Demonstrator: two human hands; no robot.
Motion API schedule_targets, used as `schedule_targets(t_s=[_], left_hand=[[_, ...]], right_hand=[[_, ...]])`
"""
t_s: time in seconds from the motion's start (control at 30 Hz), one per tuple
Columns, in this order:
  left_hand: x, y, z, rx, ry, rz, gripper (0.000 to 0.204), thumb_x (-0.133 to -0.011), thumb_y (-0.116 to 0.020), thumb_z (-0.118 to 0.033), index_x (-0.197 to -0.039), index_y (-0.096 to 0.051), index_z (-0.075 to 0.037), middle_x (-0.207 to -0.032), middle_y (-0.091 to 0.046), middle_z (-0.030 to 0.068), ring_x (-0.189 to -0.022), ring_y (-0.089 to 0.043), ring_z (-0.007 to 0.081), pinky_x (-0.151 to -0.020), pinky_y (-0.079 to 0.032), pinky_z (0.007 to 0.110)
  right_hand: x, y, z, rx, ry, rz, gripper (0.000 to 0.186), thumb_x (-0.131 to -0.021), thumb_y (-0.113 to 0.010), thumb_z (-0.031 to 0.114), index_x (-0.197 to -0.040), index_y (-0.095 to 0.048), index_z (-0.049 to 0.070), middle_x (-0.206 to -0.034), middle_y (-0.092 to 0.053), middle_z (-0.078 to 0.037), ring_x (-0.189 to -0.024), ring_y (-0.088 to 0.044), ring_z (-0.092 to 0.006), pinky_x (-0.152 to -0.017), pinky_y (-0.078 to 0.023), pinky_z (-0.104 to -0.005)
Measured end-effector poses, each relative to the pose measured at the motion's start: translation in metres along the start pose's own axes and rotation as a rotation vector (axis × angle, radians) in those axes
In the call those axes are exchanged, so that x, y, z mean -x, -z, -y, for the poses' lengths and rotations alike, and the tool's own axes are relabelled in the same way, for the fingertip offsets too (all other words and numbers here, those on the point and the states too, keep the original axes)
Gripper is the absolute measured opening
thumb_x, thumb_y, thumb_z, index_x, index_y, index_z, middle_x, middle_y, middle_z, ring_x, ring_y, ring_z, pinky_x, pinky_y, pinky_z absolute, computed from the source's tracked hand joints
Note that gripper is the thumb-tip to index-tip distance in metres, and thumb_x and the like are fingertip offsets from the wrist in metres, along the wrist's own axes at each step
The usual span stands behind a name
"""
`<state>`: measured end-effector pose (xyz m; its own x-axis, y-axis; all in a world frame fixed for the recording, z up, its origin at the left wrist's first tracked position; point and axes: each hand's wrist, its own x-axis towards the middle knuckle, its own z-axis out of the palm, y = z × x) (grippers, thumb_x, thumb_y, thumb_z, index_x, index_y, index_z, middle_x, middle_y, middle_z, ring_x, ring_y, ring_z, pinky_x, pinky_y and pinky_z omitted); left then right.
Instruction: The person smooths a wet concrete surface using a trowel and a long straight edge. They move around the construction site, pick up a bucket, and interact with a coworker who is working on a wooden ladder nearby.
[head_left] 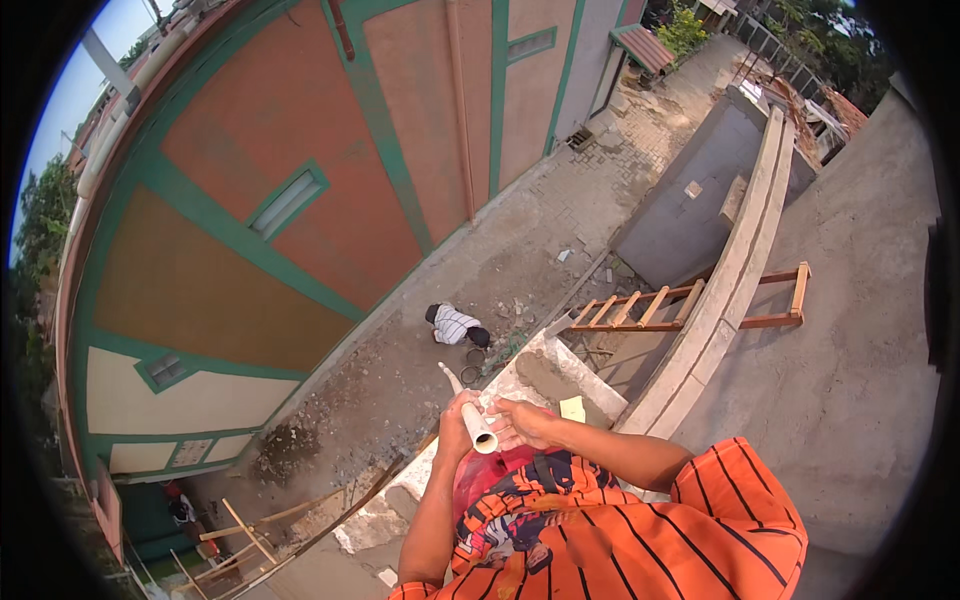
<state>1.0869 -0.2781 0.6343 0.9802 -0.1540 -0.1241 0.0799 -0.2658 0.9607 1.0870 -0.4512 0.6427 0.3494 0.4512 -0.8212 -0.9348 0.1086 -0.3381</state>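
Observation:
I look down from a high concrete ledge. My left hand point(456, 424) grips a white plastic pipe point(470, 412) near its upper end; the pipe slants down and away toward the ground. My right hand point(520, 424) rests against the pipe's open top end, fingers bent around it. My orange striped sleeve and patterned clothing fill the lower edge, with something red between my arms.
Far below, a person in a striped shirt point(456, 324) crouches on the dirt ground. A wooden ladder point(690, 302) leans on the concrete wall point(730, 270). An orange and green building point(300, 180) stands left. Wooden poles point(260, 525) and rubble point(285, 450) lie at lower left.

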Motion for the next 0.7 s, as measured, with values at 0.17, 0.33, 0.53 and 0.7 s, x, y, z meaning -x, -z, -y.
schedule_targets(t_s=[0.17, 0.33, 0.53, 0.7], left_hand=[[0.027, -0.046, 0.087, -0.135, -0.098, 0.179, 0.024, -0.076, -0.064, -0.007, -0.1, -0.059, -0.003, -0.097, -0.064, 0.0129, -0.088, -0.064, 0.0241, -0.076, -0.05, 0.035], [0.063, -0.047, 0.132, -0.201, -0.136, 0.25, 0.029, -0.071, -0.066, -0.003, -0.099, -0.056, -0.001, -0.111, -0.06, 0.0211, -0.108, -0.056, 0.039, -0.093, -0.044, 0.043], [0.096, -0.026, 0.153, -0.37, 0.023, 0.091, 0.067, -0.075, -0.067, -0.004, -0.136, -0.039, -0.003, -0.13, -0.048, 0.0254, -0.119, -0.049, 0.0403, -0.099, -0.041, 0.043], [0.173, -0.008, 0.238, -0.338, 0.529, 0.297, 0.056, -0.078, -0.067, -0.023, -0.126, -0.048, -0.001, -0.119, -0.059, 0.0244, -0.114, -0.054, 0.0397, -0.097, -0.043, 0.044]], right_hand=[[0.012, -0.018, -0.063, -0.478, 0.08, 0.065, 0.037, -0.098, -0.044, 0.043, -0.11, -0.05, 0.009, -0.09, -0.06, -0.01, -0.077, -0.062, -0.0185, -0.06, -0.051, -0.032], [-0.025, -0.017, -0.111, -0.484, 0.086, 0.064, 0.019, -0.094, -0.052, 0.021, -0.099, -0.052, 0.003, -0.08, -0.06, -0.011, -0.063, -0.06, -0.0199, -0.056, -0.051, -0.0313], [-0.073, -0.008, -0.125, -0.712, -0.188, 0.016, 0.015, -0.091, -0.047, 0.013, -0.082, -0.05, 0.003, -0.064, -0.052, -0.007, -0.05, -0.052, -0.0169, -0.048, -0.046, -0.0296], [-0.145, 0.012, -0.136, -0.627, -0.156, -0.037, 0.013, -0.09, -0.046, 0.012, -0.079, -0.048, 0.005, -0.058, -0.047, -0.004, -0.041, -0.046, -0.0154, -0.04, -0.043, -0.0301]])
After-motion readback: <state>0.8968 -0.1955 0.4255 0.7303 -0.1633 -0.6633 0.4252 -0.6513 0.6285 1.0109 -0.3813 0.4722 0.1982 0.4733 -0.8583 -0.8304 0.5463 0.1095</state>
